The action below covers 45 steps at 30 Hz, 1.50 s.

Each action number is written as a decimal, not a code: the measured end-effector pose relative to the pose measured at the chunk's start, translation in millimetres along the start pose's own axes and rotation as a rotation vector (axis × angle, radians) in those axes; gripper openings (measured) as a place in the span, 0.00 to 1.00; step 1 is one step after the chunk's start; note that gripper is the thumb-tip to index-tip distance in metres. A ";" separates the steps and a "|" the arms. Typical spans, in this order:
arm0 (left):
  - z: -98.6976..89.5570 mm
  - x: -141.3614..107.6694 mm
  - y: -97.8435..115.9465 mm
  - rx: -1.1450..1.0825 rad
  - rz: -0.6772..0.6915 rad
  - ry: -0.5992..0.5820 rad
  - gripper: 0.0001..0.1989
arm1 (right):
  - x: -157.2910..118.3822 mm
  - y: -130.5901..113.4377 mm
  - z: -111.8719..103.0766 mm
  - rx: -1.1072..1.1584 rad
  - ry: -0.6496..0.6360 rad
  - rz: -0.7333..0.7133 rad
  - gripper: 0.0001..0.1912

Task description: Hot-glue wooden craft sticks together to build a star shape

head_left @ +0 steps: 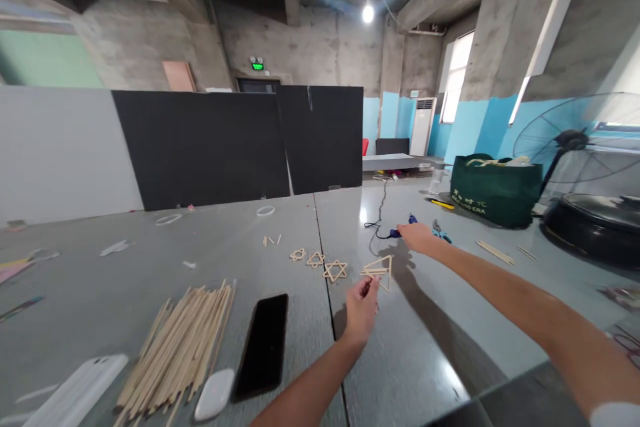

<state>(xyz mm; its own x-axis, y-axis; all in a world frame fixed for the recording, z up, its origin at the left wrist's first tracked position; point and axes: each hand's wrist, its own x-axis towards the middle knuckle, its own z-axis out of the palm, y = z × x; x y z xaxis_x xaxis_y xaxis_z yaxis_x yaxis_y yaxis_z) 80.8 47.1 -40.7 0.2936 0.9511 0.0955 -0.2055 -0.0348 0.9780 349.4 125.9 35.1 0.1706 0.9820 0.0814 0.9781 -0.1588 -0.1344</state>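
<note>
My left hand [362, 307] is closed at the near edge of a partly joined wooden stick shape [389, 270], its fingers pinched on a thin stick. Farther forward and to the right, my right hand [416, 238] is closed around a dark blue corded tool [395, 233], most of it hidden by the hand. The cord runs back across the grey table [300, 320]. Left of the stick shape lie three small wooden stars, the largest [335, 271] nearest to it. Pliers with blue handles [442, 232] lie just beyond my right hand.
A bundle of sticks [177, 347], a black phone [263, 345] and a white case [215, 395] lie at the near left. A green bag [495, 192], a yellow cutter [442, 204], loose sticks [495, 252] and a black lidded pan [595, 227] are on the right.
</note>
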 end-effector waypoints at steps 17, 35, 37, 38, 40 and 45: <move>-5.1 0.6 2.8 0.005 0.055 -0.032 0.38 | -172.9 77.3 -81.4 -0.394 0.184 0.264 0.26; -4.5 -3.5 2.0 0.012 0.027 -0.050 0.36 | 8.7 7.5 -157.6 -0.452 0.413 -0.042 0.22; -3.7 -3.1 -1.2 0.013 0.017 -0.058 0.36 | 26.1 -7.6 -141.8 -0.449 0.366 -0.106 0.21; -3.2 -3.0 -2.9 0.015 0.013 -0.063 0.36 | 33.1 -15.3 -131.7 -0.448 0.336 -0.139 0.21; -2.0 -2.8 -5.6 0.018 0.005 -0.073 0.36 | 43.0 -30.2 -108.3 -0.447 0.268 -0.207 0.20; 0.0 -4.3 -5.7 0.013 -0.005 -0.073 0.35 | 48.2 -57.1 -44.1 -0.460 0.069 -0.331 0.17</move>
<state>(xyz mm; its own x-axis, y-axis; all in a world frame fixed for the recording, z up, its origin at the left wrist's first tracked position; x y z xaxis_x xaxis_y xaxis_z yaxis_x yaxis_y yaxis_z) 80.7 43.1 -46.6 0.3617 0.9266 0.1031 -0.1922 -0.0341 0.9808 307.1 177.7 90.3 -0.1613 0.9804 0.1128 0.9293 0.1124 0.3518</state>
